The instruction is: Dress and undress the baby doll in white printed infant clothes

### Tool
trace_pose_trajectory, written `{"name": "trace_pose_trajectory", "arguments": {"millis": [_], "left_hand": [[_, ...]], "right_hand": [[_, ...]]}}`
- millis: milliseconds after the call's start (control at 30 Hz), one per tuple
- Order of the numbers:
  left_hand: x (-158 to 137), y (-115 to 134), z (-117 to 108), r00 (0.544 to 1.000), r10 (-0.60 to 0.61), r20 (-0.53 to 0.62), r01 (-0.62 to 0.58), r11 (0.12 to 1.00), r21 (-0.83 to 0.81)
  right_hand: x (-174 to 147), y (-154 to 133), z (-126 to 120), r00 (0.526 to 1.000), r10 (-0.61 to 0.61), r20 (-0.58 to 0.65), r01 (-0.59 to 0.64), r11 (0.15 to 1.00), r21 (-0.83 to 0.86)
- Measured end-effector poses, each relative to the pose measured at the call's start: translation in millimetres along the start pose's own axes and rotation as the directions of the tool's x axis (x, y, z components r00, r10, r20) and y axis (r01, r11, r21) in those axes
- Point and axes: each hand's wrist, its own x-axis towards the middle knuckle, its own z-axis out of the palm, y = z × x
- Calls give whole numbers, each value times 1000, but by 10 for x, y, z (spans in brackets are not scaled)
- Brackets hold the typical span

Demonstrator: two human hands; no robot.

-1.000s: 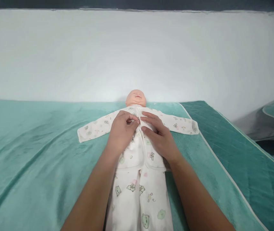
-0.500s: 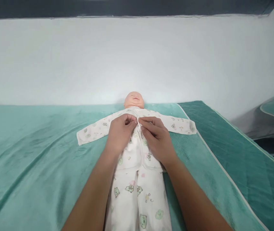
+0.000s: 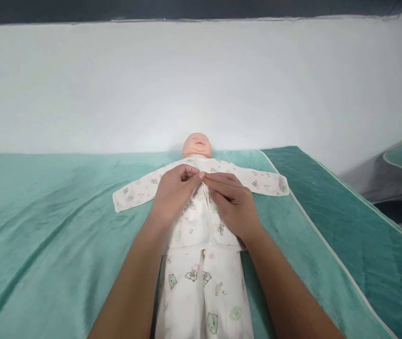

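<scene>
A baby doll [image 3: 197,145] lies on its back, head at the far end, sleeves spread to both sides. It wears a white printed jacket [image 3: 194,228] with an opening down the middle front, and matching trousers [image 3: 187,301]. My left hand [image 3: 178,188] pinches the upper edge of the jacket's front from the left. From the right, my right hand [image 3: 232,200] pinches the same spot, its fingertips meeting those of the left. Whatever fastener may lie between the fingertips is hidden.
A light green blanket [image 3: 63,254] spreads under the doll, with folds on the left. To the right lies a darker green quilted strip [image 3: 349,212] with a pale edge. A white wall [image 3: 201,80] stands right behind the doll's head.
Both hands stay at the jacket's upper front; their fingertips have come closer together. The right hand has shifted slightly, and the view has tilted a little.
</scene>
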Motion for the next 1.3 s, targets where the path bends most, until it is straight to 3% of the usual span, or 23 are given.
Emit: {"name": "trace_pose_trajectory", "arguments": {"millis": [467,900,1300], "left_hand": [[37,-34,76,996,-40,-77,36,998,-61],[58,-18,58,994,93,-52,-83,982,167],[61,-75,38,998,55,14,-55,998,32]], "right_hand": [[-3,-14,26,990,126,-68,-122,991,63],[-15,-26,54,972,183,-150,-183,983,18],[-20,-33,49,980,165,-108,-167,986,-7]]}}
